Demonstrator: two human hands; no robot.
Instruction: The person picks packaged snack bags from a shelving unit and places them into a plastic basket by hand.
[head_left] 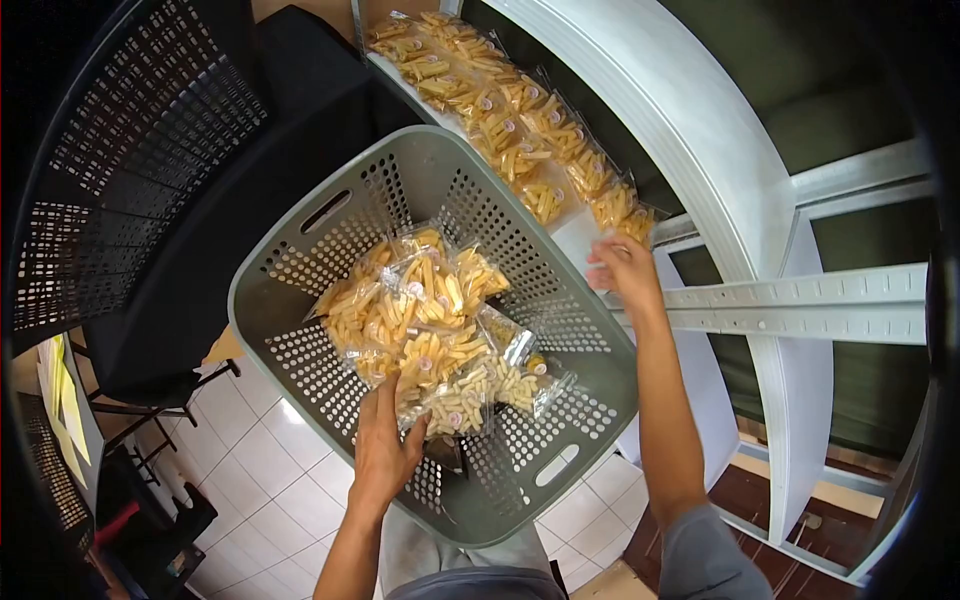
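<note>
A grey perforated basket (300,262) sits in front of me, holding several clear packets of yellow stick snacks (425,310). My left hand (385,445) reaches into the basket and grips a packet at the near side of the pile. My right hand (625,268) is stretched out to the white shelf (575,235), its fingers touching the nearest packet (636,222) at the end of a row of snack packets (510,110) laid along the shelf.
White metal shelf uprights and rails (800,300) stand at the right. A black perforated crate (130,150) and dark furniture stand at the left. White floor tiles (260,460) lie below.
</note>
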